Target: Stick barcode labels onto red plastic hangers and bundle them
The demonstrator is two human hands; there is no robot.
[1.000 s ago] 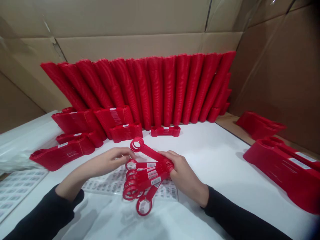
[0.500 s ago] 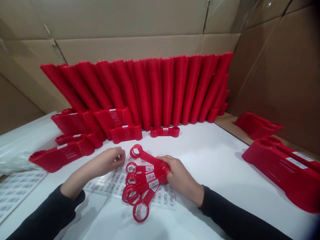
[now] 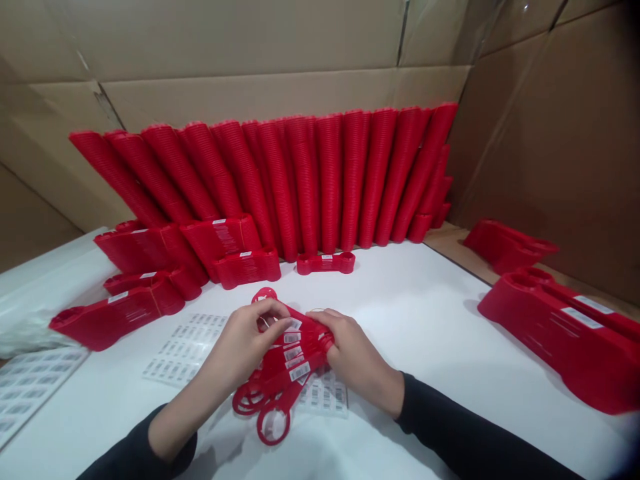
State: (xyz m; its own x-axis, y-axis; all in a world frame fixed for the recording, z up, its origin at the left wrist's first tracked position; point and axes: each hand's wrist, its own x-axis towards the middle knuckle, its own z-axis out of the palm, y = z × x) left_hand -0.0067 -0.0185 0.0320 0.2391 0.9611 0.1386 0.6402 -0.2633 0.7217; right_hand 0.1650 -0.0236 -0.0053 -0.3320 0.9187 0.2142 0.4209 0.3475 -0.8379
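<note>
- Hand on the left, the person's left hand (image 3: 253, 333), has come in from beside the fan of red pieces (image 3: 287, 378) and is now over its far side, thumb and forefinger at the uppermost piece.
- A white label (image 3: 295, 325) now shows on that piece, by those fingertips; half a second ago no label showed there. I cannot tell whether the fingertips are closed on it or only pressing.
- The right hand (image 3: 355, 347) stays clamped round the gathered right ends of the fan, a thin loop just by its fingers.
- The fan is near the middle of the white worktop (image 3: 400, 300), spread leftward above the label sheet (image 3: 183, 343).
- The left forearm and the fan both cover part of that sheet; the left hand hides part of the uppermost piece.
- Each piece is flat and glossy red, with an open ring at its left end; several carry barcode labels in a stepped row, and the nearest ring hangs lowest.
- Beyond stand tall red stacks (image 3: 329, 180), with a short bundle (image 3: 326, 264) before them.
- More labelled bundles lie to the left (image 3: 120, 317) and right (image 3: 555, 340); another label sheet (image 3: 37, 387) and clear plastic (image 3: 45, 303) are at the left.
- Cardboard walls (image 3: 240, 40) close off the far side and the right.
</note>
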